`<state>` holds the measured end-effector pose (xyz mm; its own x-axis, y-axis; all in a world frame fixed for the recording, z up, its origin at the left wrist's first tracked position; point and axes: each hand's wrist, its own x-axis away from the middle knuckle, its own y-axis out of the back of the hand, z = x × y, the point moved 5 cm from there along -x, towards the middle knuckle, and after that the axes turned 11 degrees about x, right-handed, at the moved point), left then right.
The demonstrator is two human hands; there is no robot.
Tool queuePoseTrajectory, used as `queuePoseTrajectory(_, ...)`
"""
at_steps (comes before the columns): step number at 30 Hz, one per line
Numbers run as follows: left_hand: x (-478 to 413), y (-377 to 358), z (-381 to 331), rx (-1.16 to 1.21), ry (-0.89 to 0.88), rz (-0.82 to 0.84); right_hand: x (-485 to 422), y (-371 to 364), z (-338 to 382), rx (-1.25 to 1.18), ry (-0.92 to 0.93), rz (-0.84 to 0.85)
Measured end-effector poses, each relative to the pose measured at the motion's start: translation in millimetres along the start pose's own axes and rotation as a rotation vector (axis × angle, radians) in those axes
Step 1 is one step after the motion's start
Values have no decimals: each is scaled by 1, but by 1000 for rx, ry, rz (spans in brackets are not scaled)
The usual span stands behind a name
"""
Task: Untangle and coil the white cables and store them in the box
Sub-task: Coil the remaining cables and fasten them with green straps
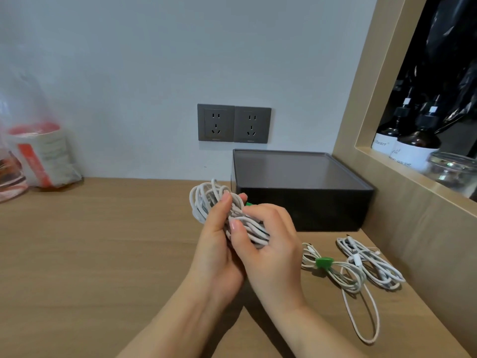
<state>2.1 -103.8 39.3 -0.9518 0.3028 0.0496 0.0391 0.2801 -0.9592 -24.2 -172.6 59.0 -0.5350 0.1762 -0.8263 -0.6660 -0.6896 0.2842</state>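
Observation:
Both hands hold a coiled bundle of white cable (206, 200) above the wooden desk. My left hand (215, 244) grips it from the left with fingers curled over the coil. My right hand (271, 244) grips the lower end, thumb pressed on the strands; a green bit shows just above its fingers. The black box (304, 205) stands behind the hands with its lid on. Two more white cable bundles lie to the right: one tied with a green clip (324, 262), with a loose loop trailing toward me, and another bundle (371, 262) beside it.
The wooden desk (103, 254) runs to a grey wall with two dark sockets (233, 124). A plastic bag with red-and-white packaging (38, 153) sits at the far left. On the right, a wooden shelf frame (387, 177) holds dark pump bottles (413, 140) and a glass jar (454, 169).

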Motion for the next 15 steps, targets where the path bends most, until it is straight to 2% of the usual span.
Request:
queuePoseTrajectory(8,-3,8,-14,-162,-80,-106,-6,-5,-12,-147,-143,122)
queuePoseTrajectory(13,-3,8,-35,-372,-399,-198,-11,-3,-15,-134,-166,174)
queuePoseTrajectory(15,-2,5,-40,-498,-384,-166,-15,1,-16,-130,-147,192)
